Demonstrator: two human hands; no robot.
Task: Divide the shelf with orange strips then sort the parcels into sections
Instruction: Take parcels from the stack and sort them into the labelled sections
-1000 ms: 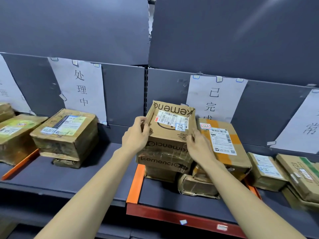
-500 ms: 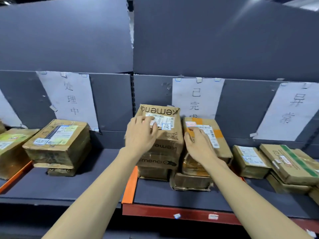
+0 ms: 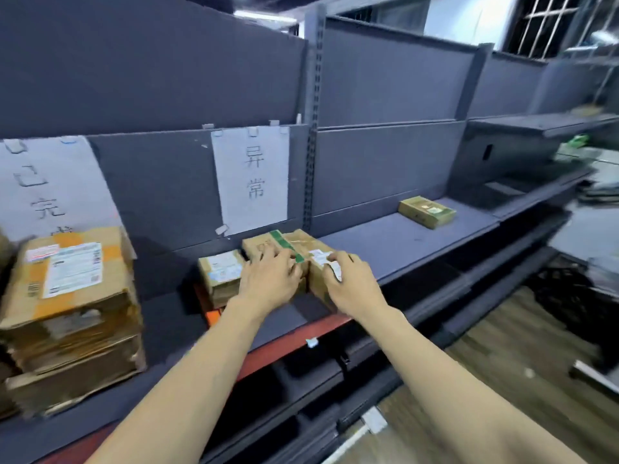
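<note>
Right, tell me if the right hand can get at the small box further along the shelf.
Probably yes: the right hand rests on the green-taped parcel, and bare shelf lies between it and the small box, though it looks a stretch.

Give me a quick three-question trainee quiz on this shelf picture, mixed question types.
1. True or false: both hands rest on the green-taped parcel.
2. Which sign hangs right above that parcel? A) the 异常 sign B) the sign at the left edge
3. Fill in: a lone small box sits on the shelf to the ___ of the hands.

Key: 1 true: left hand and right hand are on it. 2 A. 3 right.
</note>
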